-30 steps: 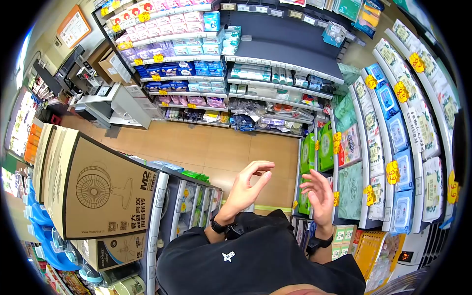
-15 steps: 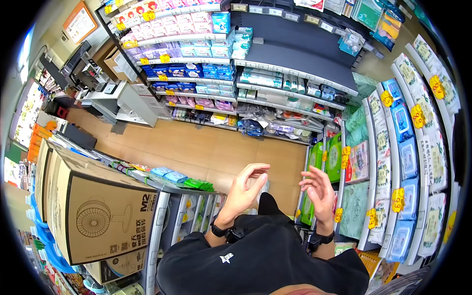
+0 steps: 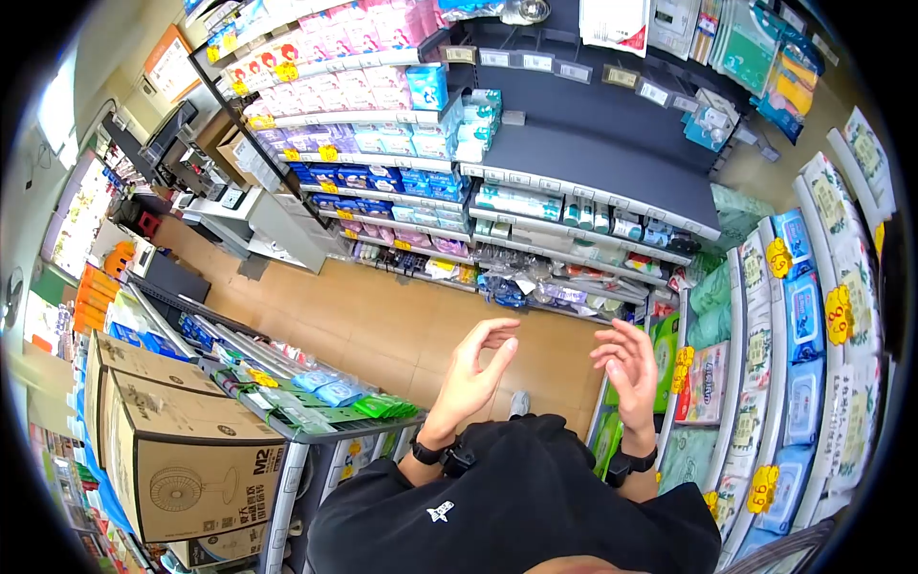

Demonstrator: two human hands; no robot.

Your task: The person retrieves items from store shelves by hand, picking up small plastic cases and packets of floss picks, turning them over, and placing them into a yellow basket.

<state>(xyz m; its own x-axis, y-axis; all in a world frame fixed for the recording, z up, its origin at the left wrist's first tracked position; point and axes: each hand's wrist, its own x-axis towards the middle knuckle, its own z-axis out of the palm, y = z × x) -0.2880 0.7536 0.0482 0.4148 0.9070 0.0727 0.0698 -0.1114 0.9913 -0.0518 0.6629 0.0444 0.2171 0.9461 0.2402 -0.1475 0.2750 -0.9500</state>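
Note:
My left hand (image 3: 473, 375) is raised in front of my chest, fingers slightly curved and thumb apart, holding nothing. Opposite it, my right hand (image 3: 626, 371) is up as well, its fingers spread and bent a little, also with nothing in it. A wide gap separates the two palms, with the tiled floor (image 3: 421, 330) visible below. Green packs (image 3: 662, 354) on the right-hand shelf are nearest my right hand. Off to the left of my left hand, green and blue packs (image 3: 384, 406) lie on top of a low shelf.
A brown fan box (image 3: 201, 478) stands on the left. Ahead, a shelf unit holds pink packs (image 3: 368, 36) and blue packs (image 3: 382, 179), beside a dark bare shelf board (image 3: 583, 172). Wipes packs (image 3: 805, 316) line the right shelves. A white counter (image 3: 277, 230) is at the far left.
The view has shifted: the front shelves look closer and larger, and the fan box sits lower. My hands keep nearly the same pose, and a shoe now shows below them.

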